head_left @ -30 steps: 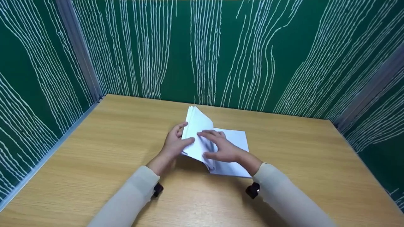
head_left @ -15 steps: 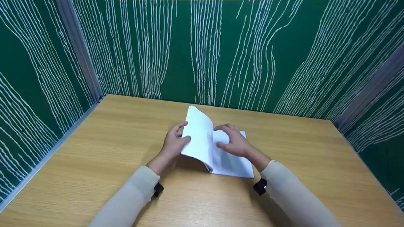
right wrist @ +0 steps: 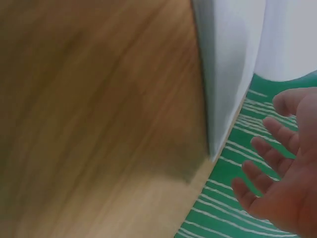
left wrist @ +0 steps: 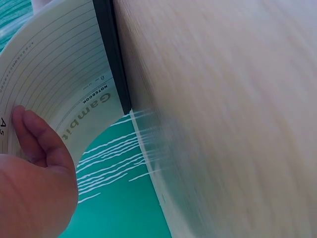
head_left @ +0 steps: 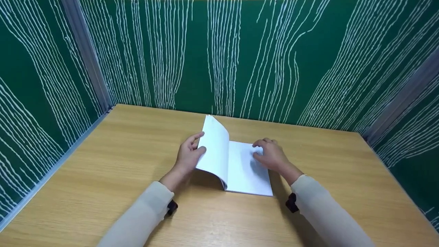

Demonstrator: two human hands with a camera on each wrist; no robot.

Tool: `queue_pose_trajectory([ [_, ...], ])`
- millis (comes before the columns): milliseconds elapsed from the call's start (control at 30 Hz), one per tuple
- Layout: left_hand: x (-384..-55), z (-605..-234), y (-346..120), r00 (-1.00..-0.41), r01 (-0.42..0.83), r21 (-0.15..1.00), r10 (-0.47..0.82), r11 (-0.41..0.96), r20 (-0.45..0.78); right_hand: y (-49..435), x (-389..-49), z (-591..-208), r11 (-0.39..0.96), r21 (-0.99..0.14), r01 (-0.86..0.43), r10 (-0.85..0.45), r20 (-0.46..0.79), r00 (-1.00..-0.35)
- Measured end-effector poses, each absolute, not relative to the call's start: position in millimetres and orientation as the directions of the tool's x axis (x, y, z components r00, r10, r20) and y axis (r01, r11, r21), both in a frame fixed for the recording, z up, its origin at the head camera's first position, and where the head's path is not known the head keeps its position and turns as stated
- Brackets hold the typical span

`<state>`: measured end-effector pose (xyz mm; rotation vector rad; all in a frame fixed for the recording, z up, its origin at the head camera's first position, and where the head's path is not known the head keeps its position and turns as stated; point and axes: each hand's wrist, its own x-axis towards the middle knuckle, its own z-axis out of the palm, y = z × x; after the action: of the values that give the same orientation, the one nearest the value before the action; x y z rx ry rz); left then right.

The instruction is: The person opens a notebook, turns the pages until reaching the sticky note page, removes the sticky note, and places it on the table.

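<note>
An open notebook (head_left: 247, 168) lies near the middle of the table, its right half flat and its left half raised and bowed. My left hand (head_left: 188, 156) grips the outer edge of the raised half, thumb on the white page and fingers behind. In the left wrist view the cover (left wrist: 74, 64) shows ruled lines, the words "Gambit" and "NOTEBOOK", and a black spine (left wrist: 111, 54). Over the top right corner of the flat page hovers my right hand (head_left: 272, 156), its fingers loosely bent. The right wrist view shows those fingers (right wrist: 270, 153) spread with nothing between them.
The wooden table (head_left: 113, 164) extends around the notebook on every side. Green walls (head_left: 192, 51) with white wavy lines stand behind it and at both sides. A dark wrist camera (head_left: 292, 203) sits under the right sleeve.
My right hand has moved right, off the raised pages and across to the flat page's far corner. Loose pages have settled against the left half, where my left hand keeps its grip.
</note>
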<state>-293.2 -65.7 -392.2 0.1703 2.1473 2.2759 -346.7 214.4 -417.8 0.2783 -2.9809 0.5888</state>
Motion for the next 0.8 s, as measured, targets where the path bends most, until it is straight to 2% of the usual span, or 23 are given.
queue_pose_trajectory([
  [167,-287,-383,-66,-0.991,0.094,0.994,0.088,-0.059,0.098,224,-349,-424,0.951,-0.273,-0.147,-0.129,0.084,-0.988],
  [400,-287,-385,-68,-0.99,0.111,0.992,0.083,-0.067,0.116,228,-350,-428,0.971,-0.21,-0.11,-0.113,0.001,-0.994],
  [800,-305,-407,-69,-0.989,0.132,0.988,0.053,-0.081,0.136,228,-354,-432,0.983,-0.172,-0.072,-0.095,-0.128,-0.987],
])
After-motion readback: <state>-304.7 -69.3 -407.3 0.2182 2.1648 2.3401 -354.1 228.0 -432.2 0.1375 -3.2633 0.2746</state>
